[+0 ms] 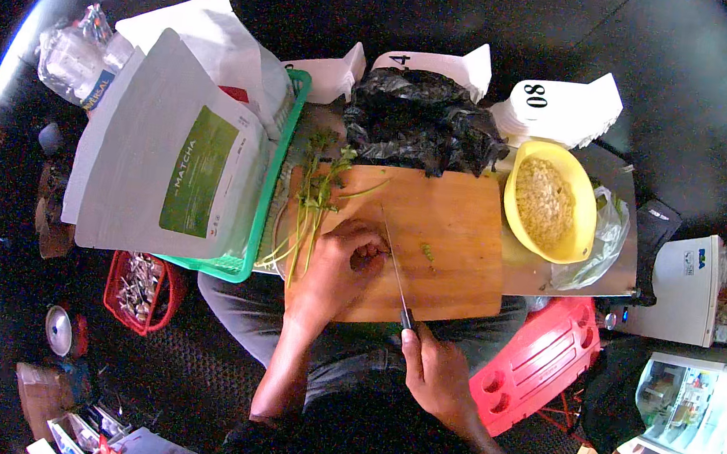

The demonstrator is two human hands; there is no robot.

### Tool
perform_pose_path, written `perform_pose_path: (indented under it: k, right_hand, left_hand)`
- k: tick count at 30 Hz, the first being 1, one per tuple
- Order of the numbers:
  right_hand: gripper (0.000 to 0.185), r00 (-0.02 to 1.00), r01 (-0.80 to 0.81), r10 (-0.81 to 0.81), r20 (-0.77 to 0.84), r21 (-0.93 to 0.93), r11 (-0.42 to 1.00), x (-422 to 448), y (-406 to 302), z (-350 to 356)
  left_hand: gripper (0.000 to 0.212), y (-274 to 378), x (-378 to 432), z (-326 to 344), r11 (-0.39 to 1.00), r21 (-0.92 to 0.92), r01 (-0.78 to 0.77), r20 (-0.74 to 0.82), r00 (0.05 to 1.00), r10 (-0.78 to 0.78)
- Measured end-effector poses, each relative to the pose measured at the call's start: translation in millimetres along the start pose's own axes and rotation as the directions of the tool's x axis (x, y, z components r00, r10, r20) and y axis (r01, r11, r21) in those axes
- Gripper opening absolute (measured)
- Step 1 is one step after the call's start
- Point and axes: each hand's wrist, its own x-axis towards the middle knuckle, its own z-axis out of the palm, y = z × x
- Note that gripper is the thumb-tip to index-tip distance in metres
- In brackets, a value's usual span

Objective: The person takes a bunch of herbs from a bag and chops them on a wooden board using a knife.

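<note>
My right hand (438, 371) grips the black handle of a kitchen knife (397, 267). Its blade slants up and left across a wooden cutting board (470, 225). Close by the blade's left side, my left hand (349, 269) rests on the board with its fingers curled; whether they hold anything is hidden. Leafy green herb stalks (317, 189), perhaps celery leaf or parsley, lie along the board's left edge beside that hand. A small green scrap (427, 254) lies right of the blade.
A yellow bowl (584, 227) of pale chopped food stands right of the board, beside a clear plastic bag (606, 252). Beyond the board sit a crumpled black plastic bag (414, 119) and stacked white number markers (562, 108). A green basket (265, 216) holding large pouches (138, 157) borders the left.
</note>
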Motion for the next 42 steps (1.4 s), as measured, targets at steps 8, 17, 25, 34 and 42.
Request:
perform_pose_path:
  k: [8, 17, 25, 34, 42]
  right_hand:
    - [0.030, 0.996, 0.046, -0.053, -0.070, -0.098, 0.994, 16, -7, 4]
    - [0.031, 0.999, -0.018, 0.024, -0.041, 0.127, 0.992, 9, 9, -2]
    - [0.033, 0.997, 0.058, -0.048, -0.061, 0.178, 0.982, 7, 6, 1]
    - [0.035, 1.000, -0.002, 0.002, -0.005, 0.062, 0.998, 21, 2, 6]
    - [0.033, 0.975, 0.056, -0.012, -0.221, 0.192, 0.980, 6, 24, 15]
  left_hand:
    - [0.018, -1, 0, -1, 0.999, 0.014, -0.031, -0.005, 0.999, 0.032]
    - [0.015, -6, -1, 0, 0.999, -0.044, -0.001, 0.012, 1.000, 0.002]
    - [0.011, -7, 0, 1, 0.998, -0.017, 0.056, 0.029, 0.998, -0.055]
    - [0.016, -7, -1, 2, 1.000, -0.023, -0.020, -0.011, 1.000, 0.019]
    - [0.014, 2, 0, 4, 0.999, 0.009, 0.035, -0.011, 0.999, -0.035]
